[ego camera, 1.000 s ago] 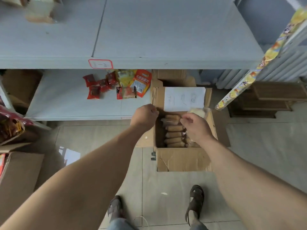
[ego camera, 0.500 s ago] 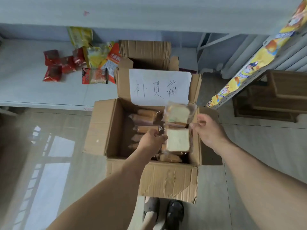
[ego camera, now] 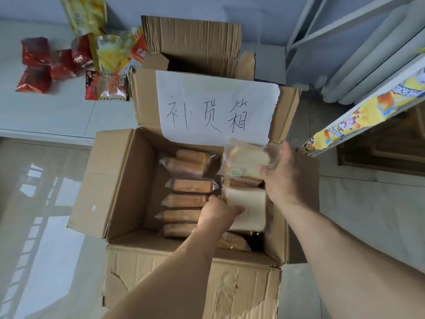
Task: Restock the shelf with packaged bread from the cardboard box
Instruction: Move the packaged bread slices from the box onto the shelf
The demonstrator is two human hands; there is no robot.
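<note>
Inside the open cardboard box [ego camera: 119, 180], the left hand [ego camera: 218, 212] grasps a white bread packet [ego camera: 247, 208]; the right hand [ego camera: 282, 178] clasps another wrapped slice [ego camera: 248, 155] above the stacked loaves [ego camera: 188, 192].

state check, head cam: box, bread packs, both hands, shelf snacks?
box: open, flaps out, paper sign on the back flap
left hand: gripping a white bread pack inside the box
right hand: holding a second pack raised at the box's back
brown packs: stacked on edge, still in the box
snacks: lying loose on the lower shelf
</note>
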